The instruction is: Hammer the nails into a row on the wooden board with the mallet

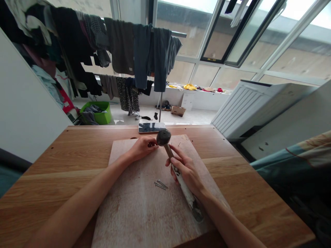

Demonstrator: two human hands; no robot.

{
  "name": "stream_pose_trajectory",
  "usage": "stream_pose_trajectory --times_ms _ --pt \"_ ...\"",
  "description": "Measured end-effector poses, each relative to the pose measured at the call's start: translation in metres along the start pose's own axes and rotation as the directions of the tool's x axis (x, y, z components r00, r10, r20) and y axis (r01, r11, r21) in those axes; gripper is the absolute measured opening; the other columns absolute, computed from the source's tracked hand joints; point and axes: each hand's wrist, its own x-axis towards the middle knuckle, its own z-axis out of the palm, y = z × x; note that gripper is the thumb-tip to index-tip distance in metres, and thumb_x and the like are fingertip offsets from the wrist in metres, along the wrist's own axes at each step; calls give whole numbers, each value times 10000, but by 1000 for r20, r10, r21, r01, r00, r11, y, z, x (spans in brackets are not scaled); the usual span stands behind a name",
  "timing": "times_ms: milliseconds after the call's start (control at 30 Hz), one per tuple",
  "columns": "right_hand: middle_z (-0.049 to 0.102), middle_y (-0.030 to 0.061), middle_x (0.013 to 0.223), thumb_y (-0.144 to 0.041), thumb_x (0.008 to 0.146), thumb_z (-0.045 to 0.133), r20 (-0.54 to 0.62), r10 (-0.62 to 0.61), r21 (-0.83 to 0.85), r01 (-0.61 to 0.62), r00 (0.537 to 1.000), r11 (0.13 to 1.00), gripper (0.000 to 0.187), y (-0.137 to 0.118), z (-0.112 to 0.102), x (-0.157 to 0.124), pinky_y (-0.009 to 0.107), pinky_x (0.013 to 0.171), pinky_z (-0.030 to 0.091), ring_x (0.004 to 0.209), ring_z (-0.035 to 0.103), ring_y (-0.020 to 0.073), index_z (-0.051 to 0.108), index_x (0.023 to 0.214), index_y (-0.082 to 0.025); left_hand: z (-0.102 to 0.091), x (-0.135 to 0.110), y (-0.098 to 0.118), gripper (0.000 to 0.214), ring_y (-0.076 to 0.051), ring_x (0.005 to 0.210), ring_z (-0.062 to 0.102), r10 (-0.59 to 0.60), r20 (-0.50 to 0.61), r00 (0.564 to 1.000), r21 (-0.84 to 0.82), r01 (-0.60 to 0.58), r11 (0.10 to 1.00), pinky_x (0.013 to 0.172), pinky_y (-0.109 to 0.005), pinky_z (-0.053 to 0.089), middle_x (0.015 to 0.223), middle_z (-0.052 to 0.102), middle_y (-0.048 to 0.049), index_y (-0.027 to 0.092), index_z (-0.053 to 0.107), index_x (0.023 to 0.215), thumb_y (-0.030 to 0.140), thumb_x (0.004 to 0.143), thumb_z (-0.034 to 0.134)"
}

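Observation:
My right hand [186, 169] is wrapped round the worn, white-flaked handle of a hammer [184, 184]. Its dark, rounded head is raised near the far part of a pale wooden board [134, 210]. My left hand [143, 147] rests at the board's far side, just left of the hammer head, with its fingers pinched together. Whatever those fingers may hold is hidden. Several loose nails [160, 185] lie in a small heap on the board between my forearms. A thin nail [179, 144] shows beyond my right hand, near the board's far right corner.
Under the board is a brown wooden table [227, 179]. A phone [151, 127] lies at its far edge. Beyond hang clothes [120, 44] on a rack, with a green basket [103, 115] below. A white ribbed panel [240, 106] stands at the right, by the windows.

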Motion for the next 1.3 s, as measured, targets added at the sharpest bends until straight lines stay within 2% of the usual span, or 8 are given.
stream_pose_trajectory --times_ms 200,333,667,900,1100,1300 --pt "639 -7 820 -411 909 615 -6 -18 -6 18 1000 1000 678 2 1 0 213 327 419 420 493 79 440 1531 -206 0 0 1 148 -124 652 522 -7 10 1000 8 6 1000 615 -233 391 730 625 -5 132 757 886 240 860 659" --pt "643 -7 815 -409 906 622 16 -3 -11 3 1000 1000 668 0 -1 -1 207 326 418 419 489 76 455 1516 -193 -1 0 2 142 -121 651 508 12 13 1000 -1 -12 1000 616 -232 392 743 616 -7 131 752 880 196 836 634" --pt "648 -6 818 -402 912 618 3 -20 -7 20 1000 1000 657 -1 1 -1 204 331 418 411 481 70 455 1517 -203 -1 0 4 154 -124 641 513 -16 12 1000 15 16 1000 620 -236 382 705 603 4 136 748 868 246 852 641" --pt "649 -4 828 -409 916 614 15 -19 -21 19 1000 1000 666 2 0 -2 205 329 412 412 478 69 444 1528 -207 1 0 -1 152 -122 645 506 7 15 1000 15 -7 1000 614 -233 382 722 600 2 132 749 886 215 844 629" --pt "654 2 829 -403 928 601 35 -19 -48 21 999 999 654 5 -1 -2 203 333 415 417 482 70 447 1532 -206 1 0 -1 107 -114 648 501 41 12 999 17 -41 999 605 -218 379 702 580 15 142 712 785 167 834 621" --pt "652 -4 821 -401 924 610 22 -28 -37 29 999 999 636 3 0 -3 195 333 406 412 473 64 466 1513 -210 0 0 1 69 -119 653 519 22 20 1000 49 -23 999 613 -234 404 739 604 8 150 696 858 195 837 648"
